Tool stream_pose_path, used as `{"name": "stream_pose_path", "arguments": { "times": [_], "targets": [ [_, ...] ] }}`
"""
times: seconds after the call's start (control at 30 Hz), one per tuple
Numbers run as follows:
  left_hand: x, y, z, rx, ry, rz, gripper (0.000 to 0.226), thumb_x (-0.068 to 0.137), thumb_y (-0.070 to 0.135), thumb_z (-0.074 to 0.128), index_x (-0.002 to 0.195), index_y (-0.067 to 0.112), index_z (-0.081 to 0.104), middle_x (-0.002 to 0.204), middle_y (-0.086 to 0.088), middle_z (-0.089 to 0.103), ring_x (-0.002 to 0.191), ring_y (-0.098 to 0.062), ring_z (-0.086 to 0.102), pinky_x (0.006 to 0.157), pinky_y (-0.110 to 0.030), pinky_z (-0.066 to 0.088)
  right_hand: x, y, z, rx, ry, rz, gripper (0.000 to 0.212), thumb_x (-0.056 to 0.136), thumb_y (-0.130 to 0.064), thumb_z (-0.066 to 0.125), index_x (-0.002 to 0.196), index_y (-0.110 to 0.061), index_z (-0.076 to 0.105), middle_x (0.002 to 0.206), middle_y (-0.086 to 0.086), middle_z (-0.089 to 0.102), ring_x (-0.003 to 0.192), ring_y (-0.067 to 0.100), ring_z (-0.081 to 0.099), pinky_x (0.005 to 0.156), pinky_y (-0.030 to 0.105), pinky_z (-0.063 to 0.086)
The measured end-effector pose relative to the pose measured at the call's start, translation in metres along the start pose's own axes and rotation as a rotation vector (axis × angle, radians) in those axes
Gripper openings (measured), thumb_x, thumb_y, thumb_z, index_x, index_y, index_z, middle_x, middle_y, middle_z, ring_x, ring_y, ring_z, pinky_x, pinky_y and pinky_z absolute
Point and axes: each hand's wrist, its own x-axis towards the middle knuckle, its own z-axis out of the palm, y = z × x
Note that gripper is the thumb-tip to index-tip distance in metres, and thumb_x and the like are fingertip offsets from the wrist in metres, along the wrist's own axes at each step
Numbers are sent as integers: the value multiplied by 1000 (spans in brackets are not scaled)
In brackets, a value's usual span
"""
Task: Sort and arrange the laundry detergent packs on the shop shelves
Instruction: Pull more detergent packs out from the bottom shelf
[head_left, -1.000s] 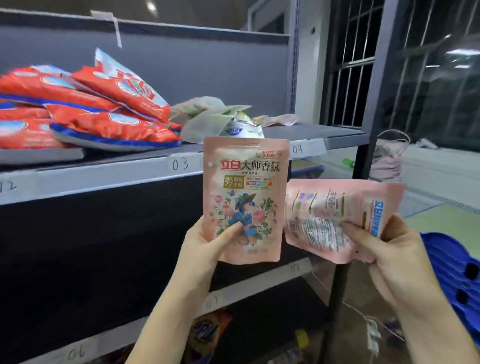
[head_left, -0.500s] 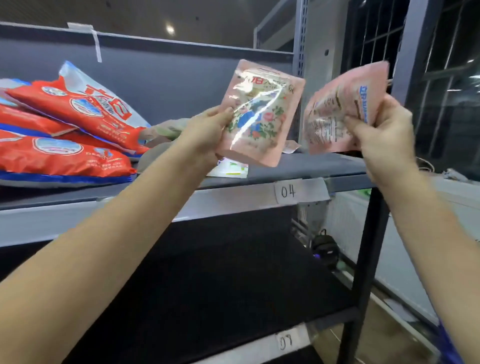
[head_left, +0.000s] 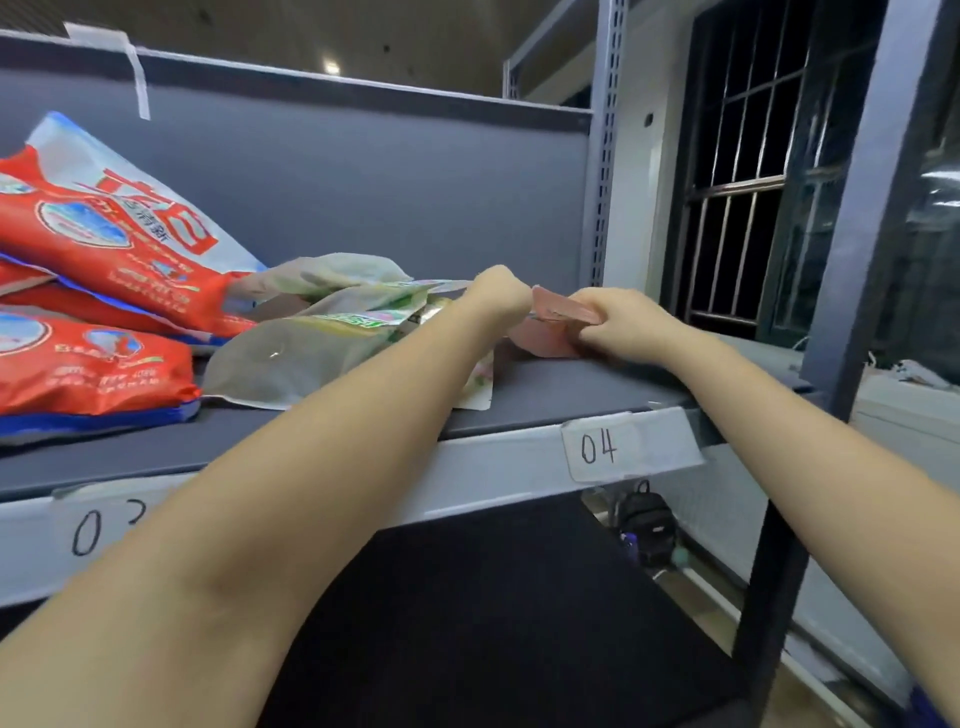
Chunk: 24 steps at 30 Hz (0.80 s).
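Pink detergent packs (head_left: 553, 325) sit at centre frame on the grey shelf (head_left: 545, 389), above the label 04 (head_left: 598, 448). Right hand (head_left: 626, 325) has its fingers curled round the packs' right edge, pressing them down toward the shelf surface. Left hand (head_left: 493, 299) is closed into a fist at their left edge; whether it actually pinches a pack cannot be told from behind. Left of the hands lie pale green pouches (head_left: 311, 343), and at far left a pile of red detergent bags (head_left: 98, 291).
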Motion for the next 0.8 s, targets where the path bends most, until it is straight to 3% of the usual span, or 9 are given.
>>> {"name": "stream_pose_path", "arguments": {
  "times": [0.1,0.2,0.3,0.4,0.47,0.53,0.63,0.7,0.8],
  "targets": [
    [-12,0,-5,274,5,94,28,95,14,42,68,9,46,67,-8,46,78,-27,43,54,-29,34,-18,-3,-6,28,-20,-7,33,88,-13,58,121,-15,57,118,5,61,110,23,54,79,24,36],
    [-32,1,-8,496,-12,181,28,94,15,39,84,-4,57,99,-26,61,90,-40,54,67,-35,41,-44,-7,-13,63,-20,-4,33,90,-20,61,123,-17,58,126,3,60,114,20,53,87,22,36],
    [-61,1,-15,614,24,259,28,96,20,37,90,3,59,103,-20,64,90,-34,55,67,-31,37,-78,-11,-21,33,38,-22,30,92,-22,57,122,-19,59,129,1,59,118,19,52,91,24,37],
    [-106,-9,-23,638,96,339,30,96,22,38,89,4,61,98,-15,65,86,-33,55,66,-34,41,-121,-21,-24,80,142,-26,29,94,-20,54,122,-21,59,127,-1,59,115,17,52,84,23,35],
    [-144,-21,-24,626,129,404,30,96,23,40,101,8,65,104,-12,67,96,-32,57,75,-37,46,-152,-32,-21,141,202,-66,28,94,-17,53,121,-19,60,125,-2,61,116,15,53,92,24,37],
    [-184,-37,-21,609,179,542,31,96,25,42,110,12,66,111,-9,67,105,-29,57,83,-37,46,-184,-45,-12,222,226,-81,26,94,-17,53,119,-18,62,120,-5,62,113,10,55,95,24,40],
    [-238,-67,-15,544,276,777,34,90,24,44,101,8,71,105,-9,69,99,-29,63,85,-35,50,-230,-64,11,382,222,-58,24,93,-18,56,116,-21,63,109,-10,63,103,4,57,92,16,43],
    [-269,-88,-10,512,262,744,31,90,23,46,102,9,71,102,-5,70,98,-24,63,85,-34,51,-259,-76,31,458,187,-43,25,92,-16,57,116,-23,63,106,-13,63,100,0,58,87,4,40],
    [-312,-125,-1,478,195,615,29,92,24,47,104,12,70,102,0,70,98,-19,63,83,-32,49,-300,-90,68,530,95,-15,26,92,-16,57,116,-26,63,107,-17,62,100,-6,56,84,-1,38]
  ]
}}
